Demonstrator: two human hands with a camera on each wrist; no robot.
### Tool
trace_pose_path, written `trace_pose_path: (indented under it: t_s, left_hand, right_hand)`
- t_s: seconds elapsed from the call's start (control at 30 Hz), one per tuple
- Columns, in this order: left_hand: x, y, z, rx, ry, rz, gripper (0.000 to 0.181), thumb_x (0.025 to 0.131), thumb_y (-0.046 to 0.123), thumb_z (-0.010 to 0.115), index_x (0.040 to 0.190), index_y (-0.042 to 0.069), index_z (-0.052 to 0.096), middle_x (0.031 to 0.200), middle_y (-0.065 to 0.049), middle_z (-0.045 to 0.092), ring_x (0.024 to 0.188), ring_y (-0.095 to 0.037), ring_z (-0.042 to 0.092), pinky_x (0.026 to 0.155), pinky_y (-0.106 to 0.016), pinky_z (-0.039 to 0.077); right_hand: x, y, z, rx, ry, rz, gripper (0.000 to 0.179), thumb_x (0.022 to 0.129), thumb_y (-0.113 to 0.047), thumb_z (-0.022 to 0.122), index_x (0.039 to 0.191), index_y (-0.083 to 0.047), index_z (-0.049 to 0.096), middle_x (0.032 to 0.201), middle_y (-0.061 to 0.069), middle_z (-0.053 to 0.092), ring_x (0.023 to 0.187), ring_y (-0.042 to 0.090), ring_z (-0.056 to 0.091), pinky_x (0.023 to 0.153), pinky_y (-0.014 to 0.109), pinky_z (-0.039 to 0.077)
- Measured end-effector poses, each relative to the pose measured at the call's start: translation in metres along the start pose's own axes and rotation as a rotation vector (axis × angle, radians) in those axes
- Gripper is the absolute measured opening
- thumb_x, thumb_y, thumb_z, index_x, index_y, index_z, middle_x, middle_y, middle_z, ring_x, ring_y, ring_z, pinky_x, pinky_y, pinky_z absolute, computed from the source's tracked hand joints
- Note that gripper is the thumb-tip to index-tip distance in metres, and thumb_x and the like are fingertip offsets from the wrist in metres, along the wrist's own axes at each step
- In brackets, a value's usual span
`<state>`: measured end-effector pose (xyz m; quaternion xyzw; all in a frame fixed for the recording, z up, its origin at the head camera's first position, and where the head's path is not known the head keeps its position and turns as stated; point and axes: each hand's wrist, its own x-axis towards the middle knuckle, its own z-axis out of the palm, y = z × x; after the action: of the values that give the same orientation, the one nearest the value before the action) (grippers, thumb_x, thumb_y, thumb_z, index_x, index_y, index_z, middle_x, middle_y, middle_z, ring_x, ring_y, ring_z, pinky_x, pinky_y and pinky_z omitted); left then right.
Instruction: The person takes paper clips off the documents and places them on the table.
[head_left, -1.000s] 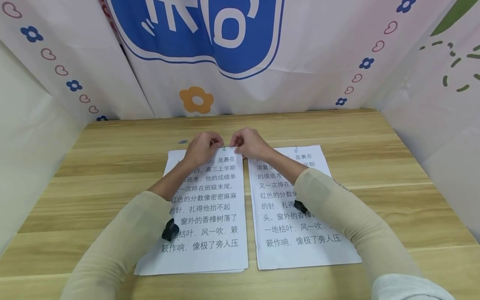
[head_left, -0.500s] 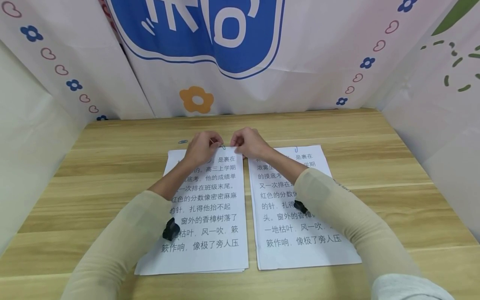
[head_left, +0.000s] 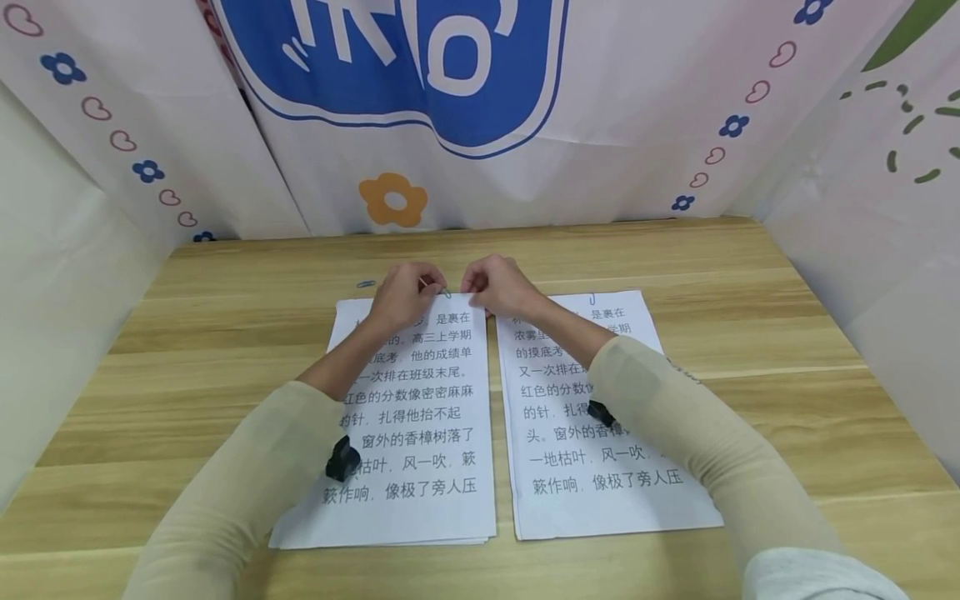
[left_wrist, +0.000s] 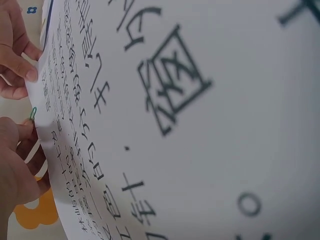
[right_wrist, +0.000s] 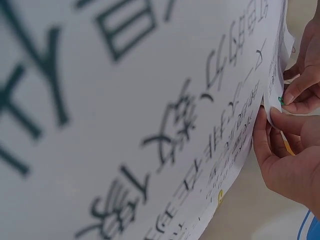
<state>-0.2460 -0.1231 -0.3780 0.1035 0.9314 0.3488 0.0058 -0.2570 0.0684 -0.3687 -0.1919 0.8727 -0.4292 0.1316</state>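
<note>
A stack of printed paper sheets (head_left: 420, 521) lies on the left of the table. At its top edge my left hand (head_left: 405, 296) pinches a small green paper clip (right_wrist: 282, 101), which sits over the edge of the sheets. Just to the right, my right hand (head_left: 497, 285) pinches the top right corner of the same stack between thumb and fingers. In the left wrist view the clip shows between the two hands, with the left fingertips right beside it.
A second stack of printed sheets (head_left: 600, 518) lies to the right under my right forearm, with a yellow paper clip (right_wrist: 220, 196) on its top edge. One loose blue paper clip (head_left: 366, 283) is on the wooden table (head_left: 247, 267), beyond the left stack. Printed cloth (head_left: 600, 183) hangs behind.
</note>
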Motion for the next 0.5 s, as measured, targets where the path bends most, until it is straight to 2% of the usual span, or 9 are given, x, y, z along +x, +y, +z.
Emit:
trace_pose_path:
  t_s: [0.23, 0.5]
  left_hand:
    - [-0.0002, 0.0004, 0.0005, -0.047, 0.024, -0.006, 0.013, 0.102, 0.001, 0.061, 0.105, -0.001, 0.073, 0.100, -0.015, 0.069, 0.087, -0.027, 0.060, 0.075, -0.032, 0.049]
    - [0.0002, -0.0009, -0.0010, -0.089, 0.030, -0.041, 0.013, 0.103, 0.003, 0.060, 0.107, -0.002, 0.072, 0.102, -0.015, 0.068, 0.089, -0.026, 0.059, 0.076, -0.032, 0.048]
  right_hand:
    - [0.0007, -0.0001, -0.0011, 0.014, 0.006, 0.013, 0.014, 0.091, 0.012, 0.068, 0.102, 0.003, 0.070, 0.097, 0.018, 0.068, 0.075, 0.021, 0.064, 0.063, 0.029, 0.060]
    - [0.0018, 0.0003, -0.0010, 0.011, 0.008, 0.007, 0.015, 0.090, 0.013, 0.068, 0.101, 0.003, 0.071, 0.096, 0.018, 0.068, 0.075, 0.021, 0.065, 0.063, 0.029, 0.060]
